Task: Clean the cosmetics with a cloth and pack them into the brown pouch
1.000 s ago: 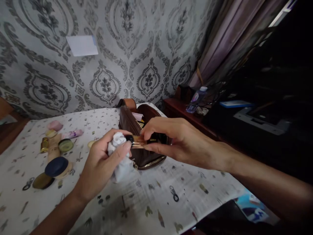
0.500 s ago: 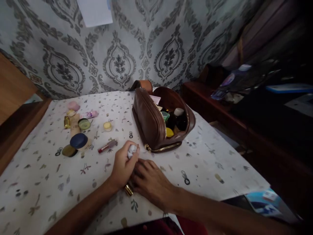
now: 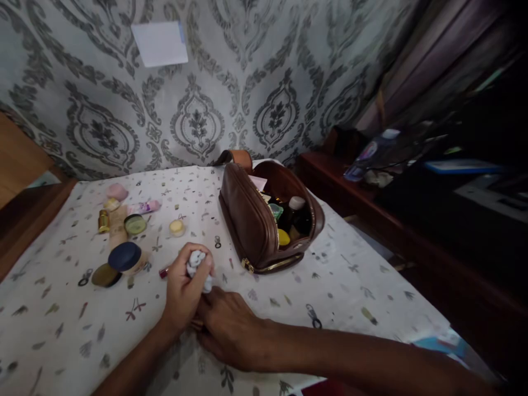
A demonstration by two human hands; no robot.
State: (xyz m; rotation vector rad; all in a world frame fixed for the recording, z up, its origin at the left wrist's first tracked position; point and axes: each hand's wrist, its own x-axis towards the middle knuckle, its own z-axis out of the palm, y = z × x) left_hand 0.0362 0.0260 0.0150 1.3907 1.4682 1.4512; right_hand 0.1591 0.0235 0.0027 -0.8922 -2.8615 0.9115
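Observation:
My left hand (image 3: 185,286) is closed round a crumpled white tissue or cloth (image 3: 197,262), which shows between thumb and fingers. Against it, just to the right and below, lies my right hand (image 3: 231,327) with its fingers curled; what is inside them is hidden. The red end of a small lip gloss tube (image 3: 164,272) peeks out left of my left hand, which covers the rest. An unzipped brown cosmetic bag (image 3: 249,214) stands beyond my hands, holding a bottle with a pale cap (image 3: 297,203), a yellow lid (image 3: 283,237) and other items.
At the left lie a dark-blue-lidded jar (image 3: 125,256), a dark round lid (image 3: 106,275), a green-topped jar (image 3: 135,224), a pink tube (image 3: 144,207), a gold cap (image 3: 103,221) and a small yellow pot (image 3: 176,227). A dark wooden ledge (image 3: 330,176) borders the right.
Both hands have shifted left together, my left hand now covering most of the lip gloss tube. A gold-ended tube seen below my hands is now hidden. The camera view has tilted up slightly.

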